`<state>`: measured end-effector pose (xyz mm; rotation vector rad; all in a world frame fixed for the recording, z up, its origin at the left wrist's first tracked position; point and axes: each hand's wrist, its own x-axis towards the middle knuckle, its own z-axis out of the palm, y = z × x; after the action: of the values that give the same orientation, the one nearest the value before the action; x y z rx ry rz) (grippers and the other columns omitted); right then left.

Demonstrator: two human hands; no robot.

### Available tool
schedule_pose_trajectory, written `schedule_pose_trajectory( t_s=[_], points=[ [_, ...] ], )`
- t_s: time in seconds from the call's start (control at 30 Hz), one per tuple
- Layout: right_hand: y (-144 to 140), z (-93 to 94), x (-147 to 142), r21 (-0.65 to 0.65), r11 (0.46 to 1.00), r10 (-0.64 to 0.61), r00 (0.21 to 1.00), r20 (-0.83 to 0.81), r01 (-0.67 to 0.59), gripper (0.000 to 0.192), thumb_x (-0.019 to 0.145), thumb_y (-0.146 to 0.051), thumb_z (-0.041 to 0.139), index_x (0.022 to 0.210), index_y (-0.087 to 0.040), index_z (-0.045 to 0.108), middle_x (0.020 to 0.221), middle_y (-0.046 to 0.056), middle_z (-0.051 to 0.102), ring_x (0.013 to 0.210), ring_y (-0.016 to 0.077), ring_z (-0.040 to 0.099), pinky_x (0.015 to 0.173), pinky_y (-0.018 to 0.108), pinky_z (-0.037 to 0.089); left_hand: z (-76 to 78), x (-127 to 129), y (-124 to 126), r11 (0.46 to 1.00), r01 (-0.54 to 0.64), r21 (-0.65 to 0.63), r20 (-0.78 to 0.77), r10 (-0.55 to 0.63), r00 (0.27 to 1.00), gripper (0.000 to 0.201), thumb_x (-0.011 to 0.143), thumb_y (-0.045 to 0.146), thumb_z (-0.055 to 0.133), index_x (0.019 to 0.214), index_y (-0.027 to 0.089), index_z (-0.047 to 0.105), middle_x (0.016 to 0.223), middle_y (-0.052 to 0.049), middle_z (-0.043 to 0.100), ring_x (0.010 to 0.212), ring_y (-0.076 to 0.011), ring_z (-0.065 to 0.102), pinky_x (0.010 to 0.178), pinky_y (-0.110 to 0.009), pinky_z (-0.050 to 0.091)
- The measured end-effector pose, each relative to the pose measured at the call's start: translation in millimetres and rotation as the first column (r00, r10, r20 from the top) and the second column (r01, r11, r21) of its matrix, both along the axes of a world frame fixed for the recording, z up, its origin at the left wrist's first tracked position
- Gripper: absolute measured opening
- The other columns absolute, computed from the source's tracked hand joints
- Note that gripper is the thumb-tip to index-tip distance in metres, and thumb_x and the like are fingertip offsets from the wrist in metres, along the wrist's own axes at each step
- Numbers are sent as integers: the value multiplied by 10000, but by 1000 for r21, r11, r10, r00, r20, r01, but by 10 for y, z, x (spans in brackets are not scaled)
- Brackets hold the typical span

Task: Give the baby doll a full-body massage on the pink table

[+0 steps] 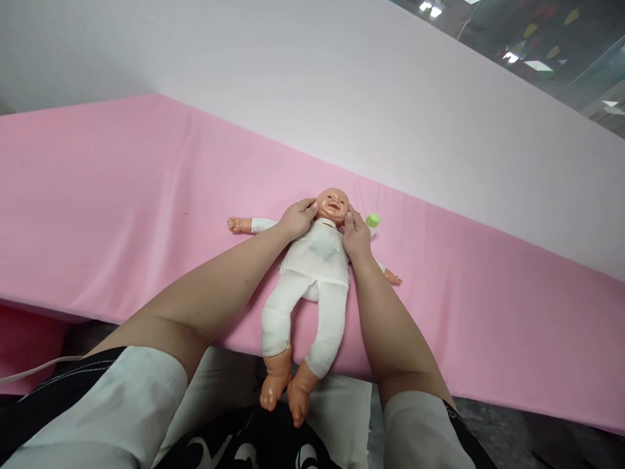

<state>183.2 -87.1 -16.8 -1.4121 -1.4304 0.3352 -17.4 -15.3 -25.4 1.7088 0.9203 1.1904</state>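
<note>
White-bodied plastic baby doll
Its head is clasped between left hand and right hand, seemingly for steadiness.

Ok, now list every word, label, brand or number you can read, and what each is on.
No text can be read.
Black shirt: pale shapes, cut off by the frame; I cannot tell whether they are letters.
Right sleeve: tiny pale marks on its black part, too small to read.
Doll and pink cloth: no writing shows.
</note>
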Motion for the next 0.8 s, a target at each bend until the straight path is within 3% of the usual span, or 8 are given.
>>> schedule_pose_trajectory(
  t_s=[0.1,0.17,0.27,0.37,0.6,0.8],
  points=[
    [-15,6,-25,5,999,-32,999,-11,32,682,1042,-695,450,1490,-207,612,1476,112,685,1384,263,645,1221,490,478,39,0,-35,1000,-9,0,-5,9,1000,572,1033,565,474,1367,168,713,1277,-118,771,1166,-277,707,1072,-415,518],
    [-43,39,-53,-43,998,-46,999,-10,45,712,988,-711,559,1496,-215,603,1415,119,720,1298,277,698,1174,495,522,104,-19,-100,1000,-17,16,-65,18,998,580,1020,614,499,1369,202,711,1284,-97,773,1165,-283,710,1064,-417,520],
    [-90,103,-104,-102,994,-52,998,-23,49,875,832,-713,777,1522,-218,568,1359,132,741,1180,289,747,1091,486,584,218,-51,-210,1000,-19,21,-183,22,983,650,905,686,669,1393,256,687,1273,-63,781,1135,-301,727,1005,-412,547],
    [-110,137,-139,-113,992,-60,998,-37,56,968,734,-707,863,1519,-225,563,1356,133,738,1161,290,750,1066,489,598,287,-60,-271,999,-36,-2,-233,35,972,764,790,668,799,1423,264,656,1267,-57,785,1122,-315,737,967,-403,568],
    [-62,89,-103,-117,993,-42,997,-67,34,854,815,-640,826,1528,-249,564,1359,123,741,1160,278,752,1106,513,569,252,-41,-230,998,-57,-16,-206,52,977,722,818,662,769,1398,243,670,1287,-78,779,1133,-314,740,977,-411,571],
    [-43,90,-44,-87,994,60,993,-104,-69,818,922,-670,700,1568,-198,535,1468,137,685,1270,265,712,1163,474,533,186,-52,-174,999,-52,2,-164,52,985,667,888,640,688,1406,220,672,1323,-81,766,1183,-302,716,1047,-416,539]
  ],
)
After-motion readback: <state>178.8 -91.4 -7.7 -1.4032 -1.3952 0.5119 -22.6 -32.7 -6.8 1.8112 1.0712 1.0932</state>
